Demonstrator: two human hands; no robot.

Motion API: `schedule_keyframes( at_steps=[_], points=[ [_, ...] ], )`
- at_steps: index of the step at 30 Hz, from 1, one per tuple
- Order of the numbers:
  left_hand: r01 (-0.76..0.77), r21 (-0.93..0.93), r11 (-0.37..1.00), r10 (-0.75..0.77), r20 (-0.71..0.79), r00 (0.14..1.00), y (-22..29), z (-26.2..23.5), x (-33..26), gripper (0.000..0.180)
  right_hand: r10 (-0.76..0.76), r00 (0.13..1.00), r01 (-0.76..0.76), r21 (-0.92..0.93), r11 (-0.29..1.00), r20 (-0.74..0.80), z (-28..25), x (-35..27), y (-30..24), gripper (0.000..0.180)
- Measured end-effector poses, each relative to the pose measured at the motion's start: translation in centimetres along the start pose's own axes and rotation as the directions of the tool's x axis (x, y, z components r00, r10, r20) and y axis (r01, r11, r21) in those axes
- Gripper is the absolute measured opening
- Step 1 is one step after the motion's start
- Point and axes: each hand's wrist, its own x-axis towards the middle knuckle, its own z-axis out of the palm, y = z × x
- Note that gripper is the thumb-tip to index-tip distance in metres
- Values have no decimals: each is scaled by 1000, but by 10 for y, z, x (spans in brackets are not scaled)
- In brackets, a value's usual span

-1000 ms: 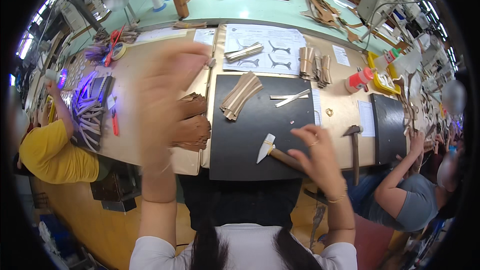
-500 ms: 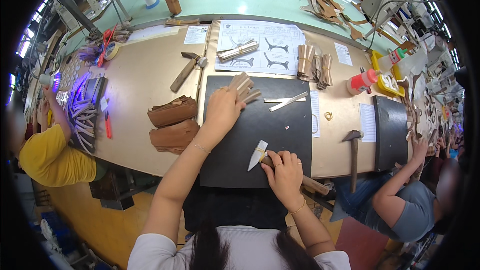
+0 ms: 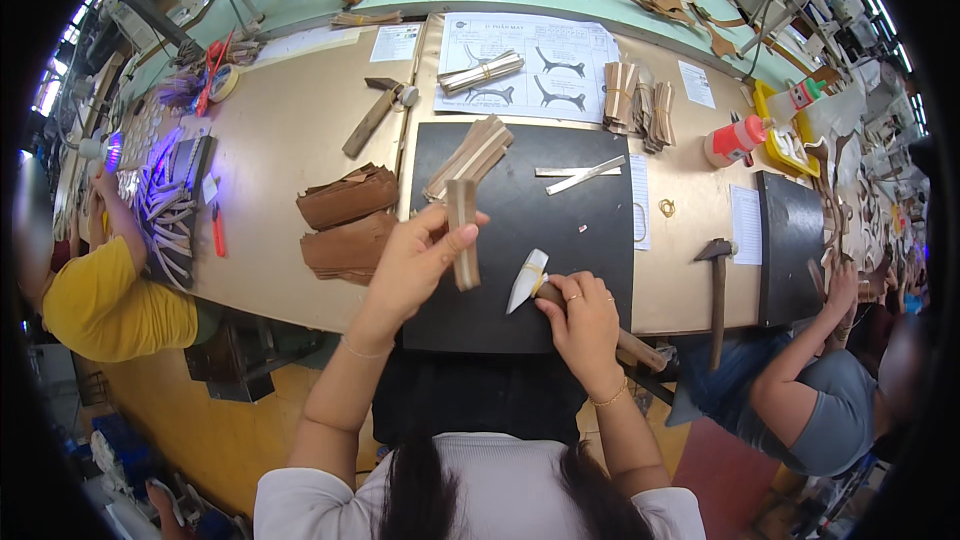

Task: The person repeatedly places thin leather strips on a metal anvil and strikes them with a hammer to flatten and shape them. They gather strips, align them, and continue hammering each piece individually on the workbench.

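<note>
A worker's left hand [image 3: 418,258] pinches a strip [image 3: 466,260] between thumb and fingers, the grip closed and the brown piece upright in view above the left part of a black mat [image 3: 590,230], its ends showing beyond the thumb at top and bottom. The right hand [image 3: 587,318] wraps around the handle of a hammer [image 3: 527,280] near its pale head, fingers curled closed; the head is over the mat, while the handle runs past the mat's right edge and out over the front edge of the table [image 3: 675,285]. Whether the head touches the mat cannot be told. A fan of strips [image 3: 470,155] lies just beyond the held one, near the mat's far left corner, and two crossed strips [image 3: 585,173] lie near the right edge, with black surface between them and the hammer. Leather stacks [image 3: 347,197] sit left of the mat, near the left hand, leaving it little side room. On the right, well apart from the right hand, a second hammer [image 3: 716,300] juts over the table's front edge.
</note>
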Motion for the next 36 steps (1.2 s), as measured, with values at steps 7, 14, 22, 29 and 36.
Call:
schedule_keyframes(
  at_steps=[7, 14, 22, 29, 36],
  points=[
    [19, -440, 898, -45, -48, 998, -58, 32, -23, 29, 142, 990, -138, 279, 950, 7, -27, -1, -4, 23],
    [25, -30, 999, -25, 0, 1000, -62, 42, -33, 40, 124, 992, -120, 207, 971, -4, -22, -2, -18, 29],
    [63, 440, 896, -115, 92, 989, -30, 24, -19, 58, 102, 992, -103, -1, 995, 75, -20, 7, -23, 33],
    [-340, 756, 560, 386, 125, 914, -48, 67, 15, 25, 164, 980, -173, 80, 982, 111, -25, 2, -15, 32],
    [-362, 759, 542, 431, 118, 894, -60, 71, 8, 22, 240, 970, -244, 149, 958, 46, -33, 1, -2, 33]
  ],
)
